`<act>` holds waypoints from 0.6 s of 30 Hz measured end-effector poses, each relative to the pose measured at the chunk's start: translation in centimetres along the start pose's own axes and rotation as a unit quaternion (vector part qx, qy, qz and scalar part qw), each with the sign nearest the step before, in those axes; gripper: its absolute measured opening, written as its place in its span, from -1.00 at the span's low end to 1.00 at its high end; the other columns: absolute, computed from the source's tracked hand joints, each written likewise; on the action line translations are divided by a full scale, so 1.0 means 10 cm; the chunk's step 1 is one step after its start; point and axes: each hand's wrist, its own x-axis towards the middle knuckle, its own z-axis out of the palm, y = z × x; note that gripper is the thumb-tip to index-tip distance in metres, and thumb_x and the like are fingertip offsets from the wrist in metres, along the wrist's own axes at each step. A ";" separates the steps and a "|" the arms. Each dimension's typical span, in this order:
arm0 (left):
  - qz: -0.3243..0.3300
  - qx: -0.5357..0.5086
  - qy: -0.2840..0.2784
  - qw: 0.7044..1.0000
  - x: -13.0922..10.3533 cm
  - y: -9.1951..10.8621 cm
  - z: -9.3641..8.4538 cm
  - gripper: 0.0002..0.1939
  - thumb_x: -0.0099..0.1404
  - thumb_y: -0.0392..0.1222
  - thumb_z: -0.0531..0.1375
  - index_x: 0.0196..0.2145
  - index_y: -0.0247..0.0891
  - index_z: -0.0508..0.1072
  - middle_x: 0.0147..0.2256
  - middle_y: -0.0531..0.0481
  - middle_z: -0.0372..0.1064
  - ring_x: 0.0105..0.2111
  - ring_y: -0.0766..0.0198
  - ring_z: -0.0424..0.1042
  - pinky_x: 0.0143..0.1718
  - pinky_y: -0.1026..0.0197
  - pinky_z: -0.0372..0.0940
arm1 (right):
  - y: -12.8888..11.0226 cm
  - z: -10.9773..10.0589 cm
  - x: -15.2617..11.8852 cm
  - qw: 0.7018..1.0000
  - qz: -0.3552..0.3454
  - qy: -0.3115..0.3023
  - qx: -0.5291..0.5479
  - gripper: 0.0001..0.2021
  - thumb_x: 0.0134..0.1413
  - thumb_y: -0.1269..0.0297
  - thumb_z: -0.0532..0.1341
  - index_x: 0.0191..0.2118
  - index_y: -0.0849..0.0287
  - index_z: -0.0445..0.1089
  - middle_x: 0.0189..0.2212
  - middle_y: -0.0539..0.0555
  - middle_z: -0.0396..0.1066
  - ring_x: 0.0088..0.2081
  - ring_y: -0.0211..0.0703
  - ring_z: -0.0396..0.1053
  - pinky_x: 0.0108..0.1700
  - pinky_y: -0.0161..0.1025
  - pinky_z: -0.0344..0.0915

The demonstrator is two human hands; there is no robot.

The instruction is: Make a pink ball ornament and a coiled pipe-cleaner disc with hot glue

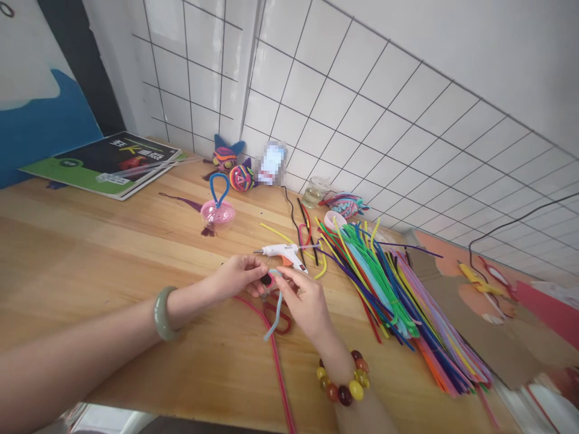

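My left hand (242,277) is closed, pinching a small coil with a black centre and a pink ring (272,279). My right hand (305,298) is pinched on a light blue pipe cleaner (274,319) at the coil's edge; its loose end hangs down. Fingers partly hide the coil. Under the hands lie red-handled scissors (286,322), partly covered. A long pink pipe cleaner (277,355) runs toward the table's front edge. Just beyond my fingers lies a white glue gun (281,249) with an orange trigger.
Bundles of coloured pipe cleaners (384,283) lie at right. Behind are a pink clear shell with a blue loop (218,212), two striped ornaments (243,176), a blurred phone (272,163) and a glass jar (315,193). A magazine (113,163) lies at left; a yellow glue gun (479,282) far right.
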 end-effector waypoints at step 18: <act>0.010 -0.026 0.048 0.998 -0.05 0.11 0.06 -0.75 0.11 -0.10 0.19 -0.51 -0.36 0.31 -0.61 0.06 0.36 -0.65 0.45 0.29 -0.59 0.38 0.21 | -0.02 0.06 0.00 0.998 0.031 0.027 0.048 -0.82 0.01 0.40 0.14 -0.26 0.15 0.45 -0.42 0.03 0.48 -0.47 -0.26 0.39 -0.37 -0.34 0.33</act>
